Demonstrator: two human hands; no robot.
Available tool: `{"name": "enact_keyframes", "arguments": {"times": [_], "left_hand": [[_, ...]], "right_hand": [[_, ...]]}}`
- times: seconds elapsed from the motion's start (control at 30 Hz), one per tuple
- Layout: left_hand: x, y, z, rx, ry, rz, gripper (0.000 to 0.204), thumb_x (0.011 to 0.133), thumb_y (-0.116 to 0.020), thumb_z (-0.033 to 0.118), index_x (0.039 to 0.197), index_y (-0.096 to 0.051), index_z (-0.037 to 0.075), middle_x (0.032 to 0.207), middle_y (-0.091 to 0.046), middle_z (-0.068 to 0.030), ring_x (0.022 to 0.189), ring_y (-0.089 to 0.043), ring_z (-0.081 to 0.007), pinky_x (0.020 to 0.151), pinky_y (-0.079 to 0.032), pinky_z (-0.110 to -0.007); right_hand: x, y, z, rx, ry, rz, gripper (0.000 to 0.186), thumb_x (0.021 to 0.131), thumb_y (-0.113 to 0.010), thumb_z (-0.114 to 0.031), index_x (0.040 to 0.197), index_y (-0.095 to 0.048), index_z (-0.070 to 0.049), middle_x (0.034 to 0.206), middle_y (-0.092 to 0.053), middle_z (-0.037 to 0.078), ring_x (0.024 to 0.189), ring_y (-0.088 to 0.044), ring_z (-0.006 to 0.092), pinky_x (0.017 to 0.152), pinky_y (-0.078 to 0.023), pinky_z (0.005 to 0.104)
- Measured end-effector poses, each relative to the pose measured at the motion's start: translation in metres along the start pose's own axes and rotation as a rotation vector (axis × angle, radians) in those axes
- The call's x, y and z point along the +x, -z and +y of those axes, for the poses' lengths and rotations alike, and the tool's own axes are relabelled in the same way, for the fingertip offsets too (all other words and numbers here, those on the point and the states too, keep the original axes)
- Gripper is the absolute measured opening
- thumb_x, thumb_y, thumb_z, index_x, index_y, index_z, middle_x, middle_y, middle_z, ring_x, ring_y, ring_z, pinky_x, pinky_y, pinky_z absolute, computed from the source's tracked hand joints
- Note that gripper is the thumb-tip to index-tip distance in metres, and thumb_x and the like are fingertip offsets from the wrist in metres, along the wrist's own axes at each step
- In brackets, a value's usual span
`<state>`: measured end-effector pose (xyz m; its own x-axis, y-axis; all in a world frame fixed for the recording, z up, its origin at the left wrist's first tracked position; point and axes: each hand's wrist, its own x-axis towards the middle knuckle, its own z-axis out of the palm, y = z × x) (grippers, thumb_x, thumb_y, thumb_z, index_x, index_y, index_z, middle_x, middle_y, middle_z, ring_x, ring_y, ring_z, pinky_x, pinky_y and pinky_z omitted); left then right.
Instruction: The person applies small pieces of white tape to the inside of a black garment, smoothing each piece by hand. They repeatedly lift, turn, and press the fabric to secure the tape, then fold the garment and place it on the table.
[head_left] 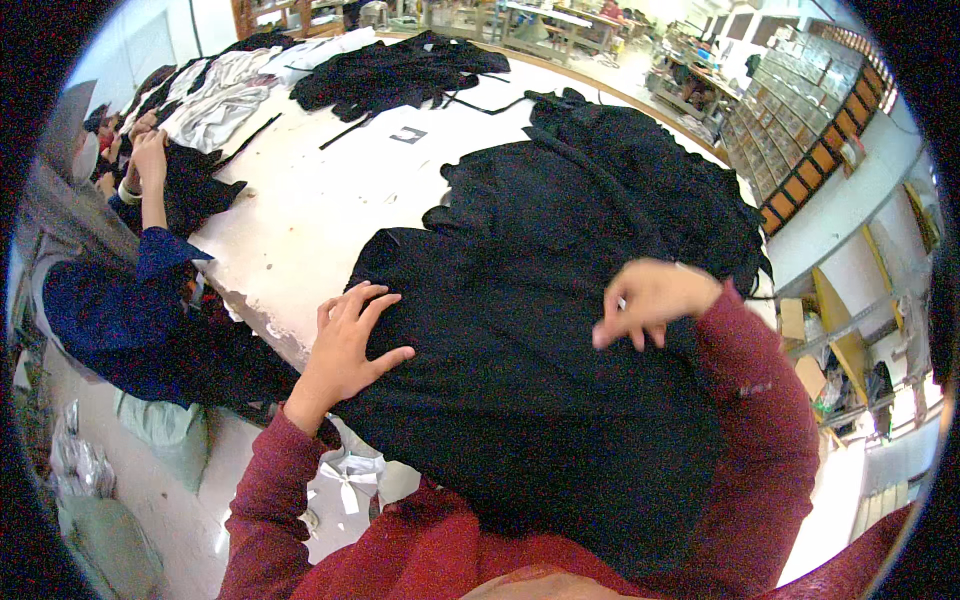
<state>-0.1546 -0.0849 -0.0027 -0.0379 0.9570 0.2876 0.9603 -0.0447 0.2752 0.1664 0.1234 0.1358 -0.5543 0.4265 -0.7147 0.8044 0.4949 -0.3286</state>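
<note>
A large piece of black fabric [540, 370], perhaps a garment, lies spread before me and hangs over the near table edge toward my lap. On its left side rests my left hand [350, 340], fingers spread and pressing lightly on the cloth. My right hand [655, 303] is over the right part of the fabric, slightly blurred, its fingers curled in. A small bright spot shows between thumb and fingers there; what it is I cannot make out.
A black fabric heap [650, 180] lies beyond the piece, another black pile [400, 72] farther back. White and grey cloths [215, 100] cover the table's far left. At left a person in dark blue [120, 310] handles black cloth. Shelving [840, 340] stands at right, a greenish sack [165, 430] below left.
</note>
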Motion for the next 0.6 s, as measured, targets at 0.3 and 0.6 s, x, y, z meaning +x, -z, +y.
{"name": "enact_keyframes", "arguments": {"times": [0.3, 0.6], "left_hand": [[0.0, -0.002, -0.002, -0.08, -0.026, 0.004, 0.072, 0.077, -0.076, 0.046, 0.136, -0.05, 0.014, 0.145, -0.046, -0.0099, 0.14, -0.036, -0.0308, 0.112, -0.025, -0.05], [0.001, 0.004, 0.0, -0.13, -0.013, 0.023, 0.078, 0.073, -0.079, 0.046, 0.138, -0.05, 0.014, 0.146, -0.046, -0.009, 0.141, -0.036, -0.0305, 0.113, -0.023, -0.05]], "right_hand": [[0.034, -0.046, 0.018, -0.172, -0.114, -0.508, 0.025, 0.088, -0.067, -0.027, 0.081, -0.066, -0.004, 0.074, -0.073, 0.004, 0.069, -0.069, 0.0153, 0.064, -0.054, 0.0345], [0.044, 0.111, 0.045, 0.558, 0.591, 1.515, 0.043, 0.094, -0.062, -0.021, 0.129, -0.046, -0.004, 0.122, -0.062, 0.014, 0.094, -0.068, 0.0212, 0.083, -0.053, 0.03]]}}
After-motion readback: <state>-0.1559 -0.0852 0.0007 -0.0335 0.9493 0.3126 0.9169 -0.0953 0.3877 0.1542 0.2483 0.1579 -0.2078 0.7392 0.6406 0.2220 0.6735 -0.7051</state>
